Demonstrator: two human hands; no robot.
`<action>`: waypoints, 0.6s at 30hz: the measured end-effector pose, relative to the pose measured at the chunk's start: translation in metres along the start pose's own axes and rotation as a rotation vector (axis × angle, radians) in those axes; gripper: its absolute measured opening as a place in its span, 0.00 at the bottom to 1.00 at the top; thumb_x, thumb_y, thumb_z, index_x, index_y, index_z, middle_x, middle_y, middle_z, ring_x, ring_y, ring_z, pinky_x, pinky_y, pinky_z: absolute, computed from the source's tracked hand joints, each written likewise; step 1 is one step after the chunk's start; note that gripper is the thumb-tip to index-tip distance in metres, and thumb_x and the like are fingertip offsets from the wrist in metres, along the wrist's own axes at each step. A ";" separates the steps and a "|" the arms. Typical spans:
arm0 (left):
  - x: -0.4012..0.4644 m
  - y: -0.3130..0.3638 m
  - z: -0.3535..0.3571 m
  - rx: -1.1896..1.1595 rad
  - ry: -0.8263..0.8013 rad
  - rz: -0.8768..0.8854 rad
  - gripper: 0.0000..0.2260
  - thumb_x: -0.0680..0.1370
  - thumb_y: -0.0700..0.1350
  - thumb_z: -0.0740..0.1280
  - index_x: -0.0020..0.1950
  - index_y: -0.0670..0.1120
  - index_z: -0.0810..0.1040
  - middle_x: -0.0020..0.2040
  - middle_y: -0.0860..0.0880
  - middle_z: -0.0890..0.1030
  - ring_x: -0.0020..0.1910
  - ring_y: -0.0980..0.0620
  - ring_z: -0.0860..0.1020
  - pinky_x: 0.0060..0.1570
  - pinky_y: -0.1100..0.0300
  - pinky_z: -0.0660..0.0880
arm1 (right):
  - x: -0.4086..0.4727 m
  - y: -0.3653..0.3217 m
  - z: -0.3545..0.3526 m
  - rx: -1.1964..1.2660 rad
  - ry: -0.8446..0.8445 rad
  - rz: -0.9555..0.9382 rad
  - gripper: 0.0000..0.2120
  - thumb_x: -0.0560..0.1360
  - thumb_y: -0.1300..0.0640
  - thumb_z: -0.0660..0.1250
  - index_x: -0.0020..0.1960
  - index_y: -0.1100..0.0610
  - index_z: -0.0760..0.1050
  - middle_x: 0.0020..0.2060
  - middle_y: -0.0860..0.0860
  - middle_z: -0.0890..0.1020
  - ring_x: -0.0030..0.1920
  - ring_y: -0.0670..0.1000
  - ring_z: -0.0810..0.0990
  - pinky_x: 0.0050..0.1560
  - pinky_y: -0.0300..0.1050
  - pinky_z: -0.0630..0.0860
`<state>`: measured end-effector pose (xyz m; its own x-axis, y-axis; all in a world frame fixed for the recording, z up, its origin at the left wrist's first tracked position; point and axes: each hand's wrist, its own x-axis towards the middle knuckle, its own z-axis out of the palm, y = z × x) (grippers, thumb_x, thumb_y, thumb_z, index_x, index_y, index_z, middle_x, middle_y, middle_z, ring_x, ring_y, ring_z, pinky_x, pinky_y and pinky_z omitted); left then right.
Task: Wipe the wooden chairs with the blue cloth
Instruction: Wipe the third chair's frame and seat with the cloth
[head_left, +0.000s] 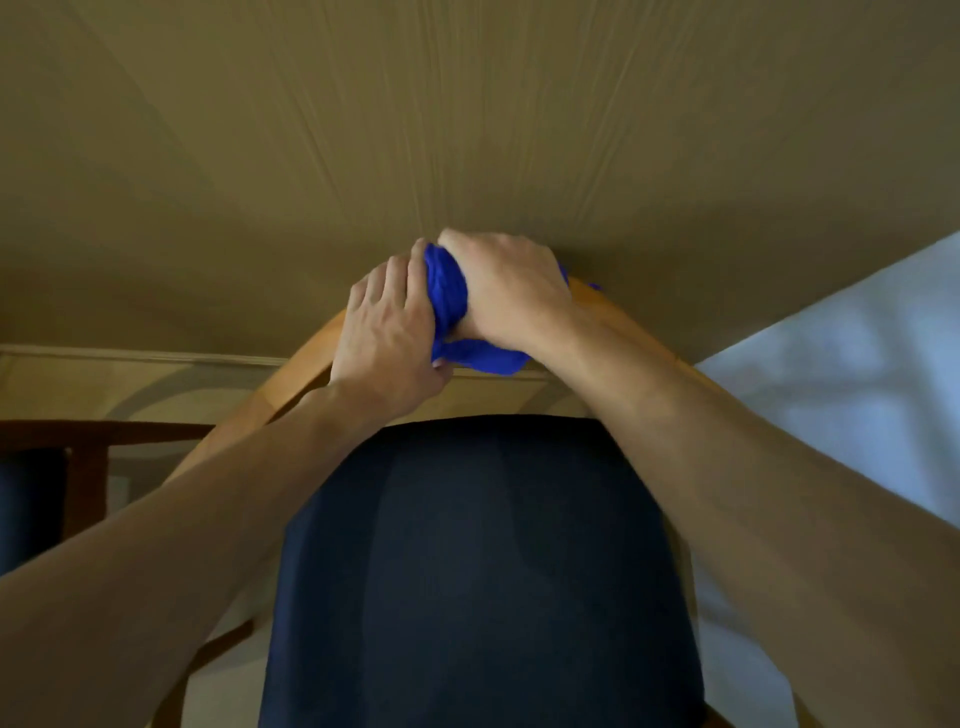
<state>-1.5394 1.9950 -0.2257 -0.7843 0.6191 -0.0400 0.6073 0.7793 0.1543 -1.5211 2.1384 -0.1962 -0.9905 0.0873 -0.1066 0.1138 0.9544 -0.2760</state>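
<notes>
A bunched blue cloth sits on the curved top rail of a light wooden chair, right in front of me. My right hand grips the cloth from above, fingers curled over it. My left hand holds the cloth's left side, thumb under the rail edge. The chair's dark navy seat pad fills the lower middle, between my forearms. Part of the cloth hangs below the rail at the front.
A tan wall rises just behind the chair. A second chair with a dark brown frame and dark seat stands at the left. A pale blue-white surface lies at the right.
</notes>
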 end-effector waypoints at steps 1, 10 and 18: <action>0.000 -0.001 -0.001 0.002 -0.002 0.018 0.50 0.64 0.51 0.76 0.77 0.38 0.53 0.67 0.41 0.68 0.67 0.41 0.67 0.67 0.48 0.63 | -0.009 0.019 0.004 0.066 -0.020 0.057 0.28 0.61 0.42 0.78 0.54 0.50 0.70 0.46 0.48 0.81 0.50 0.56 0.80 0.39 0.45 0.66; -0.001 0.004 -0.005 0.057 -0.013 0.035 0.52 0.64 0.55 0.78 0.77 0.40 0.49 0.70 0.42 0.65 0.70 0.42 0.65 0.70 0.48 0.62 | -0.073 0.093 0.010 0.136 -0.158 0.578 0.23 0.67 0.51 0.78 0.56 0.56 0.72 0.48 0.54 0.80 0.48 0.57 0.78 0.45 0.48 0.72; -0.002 0.001 -0.001 0.047 -0.008 0.057 0.48 0.64 0.52 0.75 0.76 0.36 0.55 0.66 0.40 0.69 0.65 0.40 0.69 0.64 0.49 0.66 | -0.002 -0.002 0.004 0.023 0.022 0.032 0.19 0.63 0.48 0.74 0.50 0.48 0.69 0.41 0.47 0.79 0.47 0.57 0.80 0.38 0.45 0.65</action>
<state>-1.5374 1.9939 -0.2241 -0.7473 0.6632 -0.0401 0.6565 0.7463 0.1097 -1.5187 2.1355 -0.1993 -0.9878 0.1240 -0.0946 0.1468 0.9442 -0.2949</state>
